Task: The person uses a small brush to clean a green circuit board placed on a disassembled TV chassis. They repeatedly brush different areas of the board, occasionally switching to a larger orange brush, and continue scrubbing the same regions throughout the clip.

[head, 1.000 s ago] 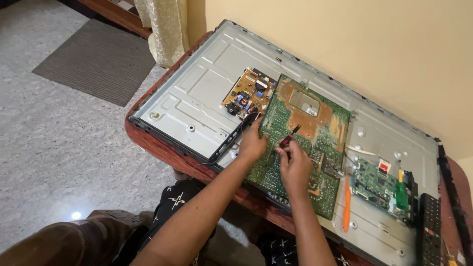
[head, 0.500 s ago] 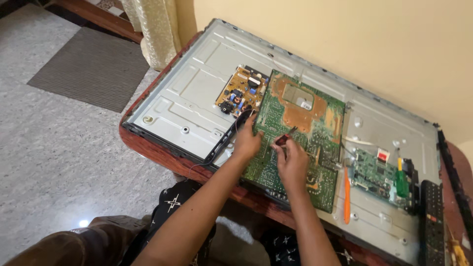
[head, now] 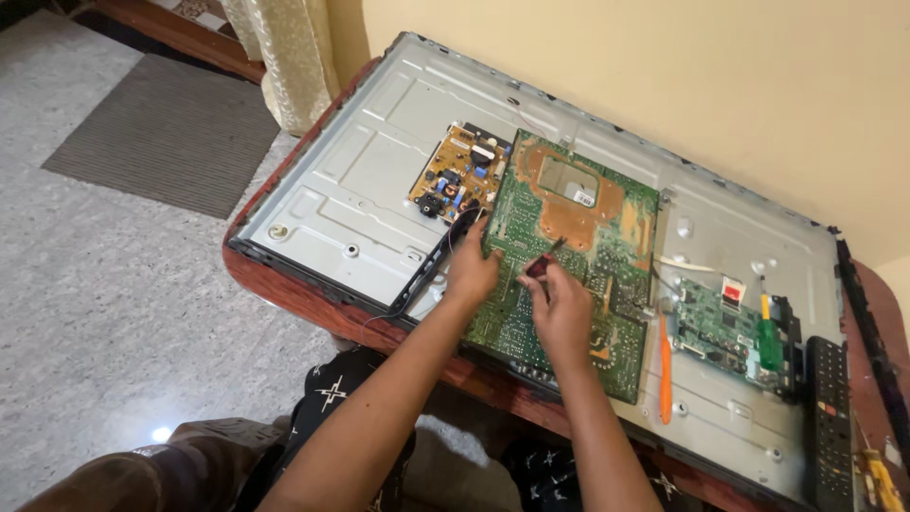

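A large green circuit board [head: 578, 228] lies solder side up on the grey metal back panel [head: 379, 161] of an opened flat television. My left hand [head: 471, 268] presses on the board's left edge, fingers resting on it. My right hand [head: 561, 305] grips a small dark-red-handled screwdriver [head: 542, 263], its tip pointing at the board's middle. A yellow power board [head: 462, 175] sits just left of the green one.
A smaller green board [head: 722, 327] is fixed at the right, a green-handled screwdriver [head: 768, 337] on it. An orange pry tool [head: 664, 370] lies beside it. A black remote [head: 828, 417] rests at the far right. The panel sits on a reddish wooden table [head: 284, 289] against a yellow wall.
The view has shifted slightly, so the panel sits a little further right in the picture. Both hands stay on the green board in nearly the same pose.
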